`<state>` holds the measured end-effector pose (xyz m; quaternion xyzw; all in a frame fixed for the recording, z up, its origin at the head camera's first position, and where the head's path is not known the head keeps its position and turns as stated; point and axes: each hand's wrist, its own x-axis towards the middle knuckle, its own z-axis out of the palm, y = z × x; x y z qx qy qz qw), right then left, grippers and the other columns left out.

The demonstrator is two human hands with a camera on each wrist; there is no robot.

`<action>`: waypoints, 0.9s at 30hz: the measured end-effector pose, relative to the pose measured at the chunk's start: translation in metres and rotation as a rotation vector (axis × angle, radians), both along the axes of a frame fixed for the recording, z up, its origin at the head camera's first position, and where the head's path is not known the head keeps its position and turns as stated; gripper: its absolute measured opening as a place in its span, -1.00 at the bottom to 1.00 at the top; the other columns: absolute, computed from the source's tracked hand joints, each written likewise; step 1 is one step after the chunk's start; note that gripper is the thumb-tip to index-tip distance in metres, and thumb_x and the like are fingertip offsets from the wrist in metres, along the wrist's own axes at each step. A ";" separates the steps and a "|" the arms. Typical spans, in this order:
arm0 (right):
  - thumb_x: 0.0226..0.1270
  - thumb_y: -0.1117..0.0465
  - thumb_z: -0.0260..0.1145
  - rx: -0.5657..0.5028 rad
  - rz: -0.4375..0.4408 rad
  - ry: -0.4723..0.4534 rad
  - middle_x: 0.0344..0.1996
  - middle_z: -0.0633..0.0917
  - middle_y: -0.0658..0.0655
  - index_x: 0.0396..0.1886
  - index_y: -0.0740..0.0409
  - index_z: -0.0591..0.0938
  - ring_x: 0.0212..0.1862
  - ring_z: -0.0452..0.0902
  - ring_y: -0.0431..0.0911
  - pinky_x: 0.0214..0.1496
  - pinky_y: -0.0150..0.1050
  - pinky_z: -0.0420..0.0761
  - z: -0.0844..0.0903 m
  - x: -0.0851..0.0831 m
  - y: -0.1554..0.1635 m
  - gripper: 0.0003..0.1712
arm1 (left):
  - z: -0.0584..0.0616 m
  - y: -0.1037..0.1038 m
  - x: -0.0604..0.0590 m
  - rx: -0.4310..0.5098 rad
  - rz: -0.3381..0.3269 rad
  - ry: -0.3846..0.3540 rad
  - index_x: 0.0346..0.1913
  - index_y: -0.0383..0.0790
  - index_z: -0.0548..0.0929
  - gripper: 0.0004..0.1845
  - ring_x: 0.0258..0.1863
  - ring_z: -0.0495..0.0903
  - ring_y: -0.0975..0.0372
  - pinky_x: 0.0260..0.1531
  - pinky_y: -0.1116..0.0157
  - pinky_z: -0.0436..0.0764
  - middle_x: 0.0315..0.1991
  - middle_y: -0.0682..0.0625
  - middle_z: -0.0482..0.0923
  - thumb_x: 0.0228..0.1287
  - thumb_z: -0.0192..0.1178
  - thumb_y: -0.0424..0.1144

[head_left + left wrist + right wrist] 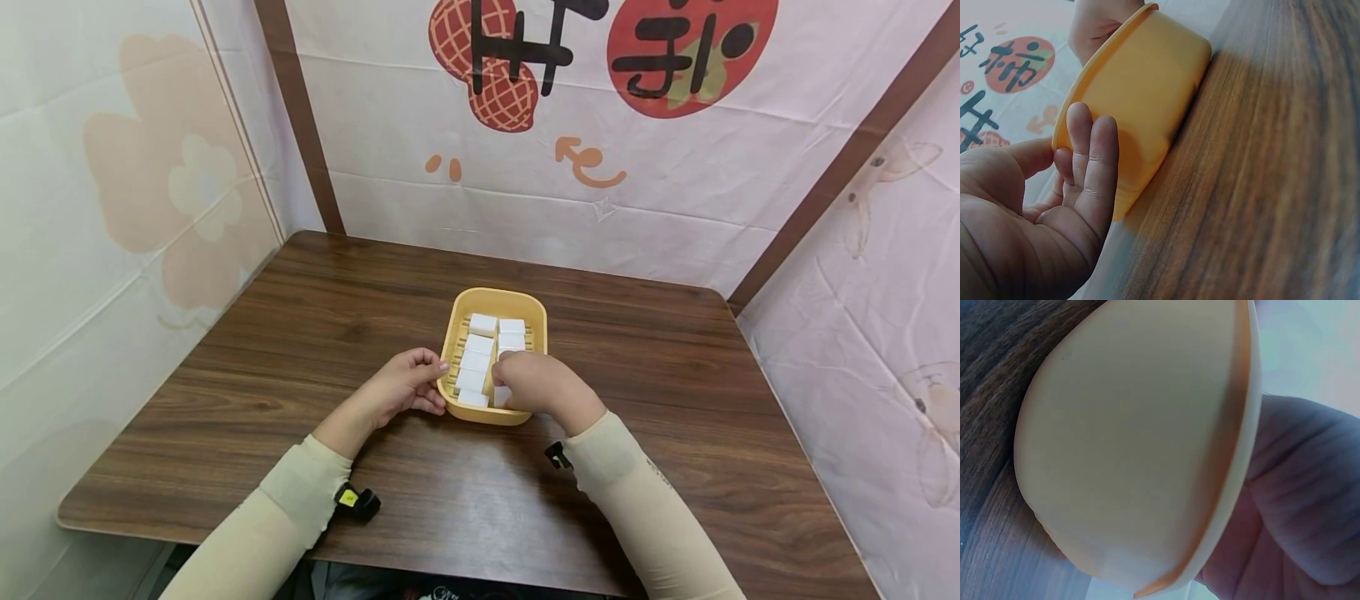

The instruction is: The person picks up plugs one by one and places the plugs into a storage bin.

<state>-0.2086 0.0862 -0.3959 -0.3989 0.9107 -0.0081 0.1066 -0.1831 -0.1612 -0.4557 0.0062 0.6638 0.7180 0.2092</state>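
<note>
A yellow plastic basket with a slotted bottom stands on the table, holding small white blocks set in two rows. My left hand is at the basket's left side, pinching the rim. In the left wrist view, that hand's thumb lies on the rim, and two fingers stretch along the outer wall. My right hand reaches over the right rim into the basket, down at the right row of blocks. Its fingertips are hidden, so I cannot tell whether they grip a block. The basket wall fills most of the right wrist view.
The brown wood-grain table has rounded corners. Printed cloth walls stand behind it and at both sides. Black wrist straps sit over the cream sleeves.
</note>
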 end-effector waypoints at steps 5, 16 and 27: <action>0.21 0.28 0.49 -0.011 -0.012 0.006 -0.39 0.53 -0.05 -0.35 0.14 0.70 -0.40 0.38 -0.15 -0.33 -0.28 0.46 -0.002 0.000 -0.001 -0.90 | -0.001 0.000 -0.001 -0.004 -0.003 0.001 -0.03 -0.30 0.41 -0.76 -0.50 0.71 0.18 -0.34 0.15 0.80 -0.43 -0.09 0.62 0.58 0.12 -0.16; 0.19 0.28 0.49 0.013 0.002 0.039 -0.44 0.48 -0.05 -0.46 0.08 0.63 -0.42 0.31 -0.17 -0.39 -0.31 0.35 -0.004 -0.002 -0.002 -0.83 | 0.001 0.000 0.000 -0.006 -0.003 0.001 -0.01 -0.32 0.41 -0.75 -0.50 0.71 0.18 -0.33 0.15 0.80 -0.43 -0.09 0.62 0.59 0.11 -0.16; 0.20 0.33 0.45 0.036 0.038 0.011 -0.56 0.31 -0.08 -0.58 0.03 0.51 -0.46 0.18 -0.17 -0.42 -0.31 0.22 -0.002 -0.002 -0.003 -0.70 | 0.000 -0.001 0.000 -0.005 -0.001 -0.003 -0.02 -0.31 0.41 -0.75 -0.50 0.71 0.18 -0.33 0.15 0.80 -0.43 -0.09 0.62 0.58 0.12 -0.16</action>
